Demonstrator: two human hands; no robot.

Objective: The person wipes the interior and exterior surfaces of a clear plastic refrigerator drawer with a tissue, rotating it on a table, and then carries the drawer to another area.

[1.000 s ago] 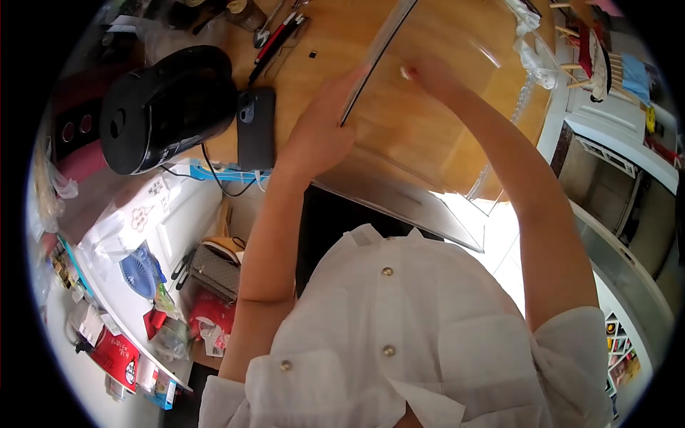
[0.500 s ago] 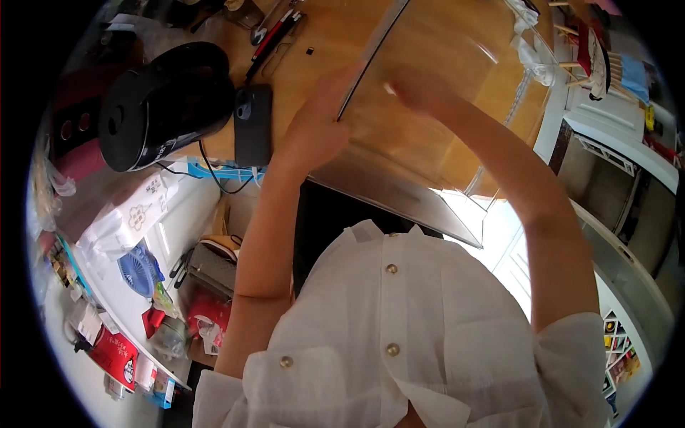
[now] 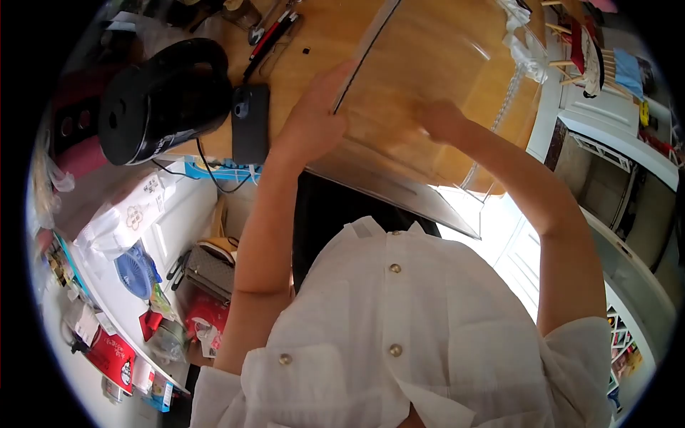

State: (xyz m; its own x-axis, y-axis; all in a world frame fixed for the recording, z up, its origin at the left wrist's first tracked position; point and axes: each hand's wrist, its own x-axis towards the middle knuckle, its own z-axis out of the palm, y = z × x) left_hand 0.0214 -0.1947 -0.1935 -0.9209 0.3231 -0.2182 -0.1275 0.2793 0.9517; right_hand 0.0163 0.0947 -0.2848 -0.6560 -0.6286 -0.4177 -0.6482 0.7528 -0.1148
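Note:
My left hand (image 3: 314,125) is closed on the dark-edged side of a clear, see-through panel (image 3: 457,78) at the table's front. The panel's lower part (image 3: 392,187) juts past the table edge towards my body. Over the clear surface, to the right, is my right hand (image 3: 441,121), its fingers curled in and partly blurred. What they hold, if anything, I cannot make out. A black phone (image 3: 250,125) lies just left of my left hand.
A black electric kettle (image 3: 168,100) stands at the left of the wooden table (image 3: 321,36). Red and black pens (image 3: 270,44) lie near the back. Crumpled white plastic (image 3: 526,57) is at the right edge. A cable (image 3: 207,171) hangs below the phone.
My right hand has moved right and slightly down across the clear panel. My left hand keeps its hold on the edge. The view has shifted slightly.

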